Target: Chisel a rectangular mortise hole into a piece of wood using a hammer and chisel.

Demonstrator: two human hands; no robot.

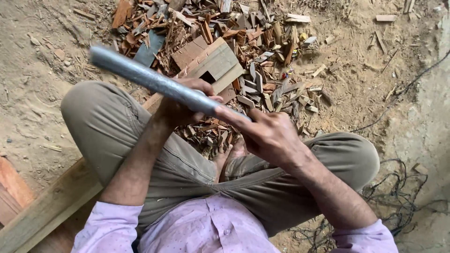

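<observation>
Grey metal bar [154, 82]: left hand [180, 105], right hand [267, 136] both clamped round near end, above wood scrap pile [225, 37]. Keep grip firm, bar steady.

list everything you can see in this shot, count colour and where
long flat tool: one, grey metallic, blurred, held across the middle of the view, running up-left from the hands
wood offcuts pile: many, brown and reddish, on the ground beyond the knees
notched wooden block: one, light brown, at the near edge of the pile
wooden plank: one, pale brown, lying diagonally at lower left, passing under the left leg
loose cables: a tangle, dark, on the ground at lower right
sandy ground: dusty tan, all around
trousers: olive, legs crossed
shirt: pale pink, bottom edge
bare feet: partly seen between the legs
left hand: gripping the tool
right hand: gripping the tool's near end
</observation>
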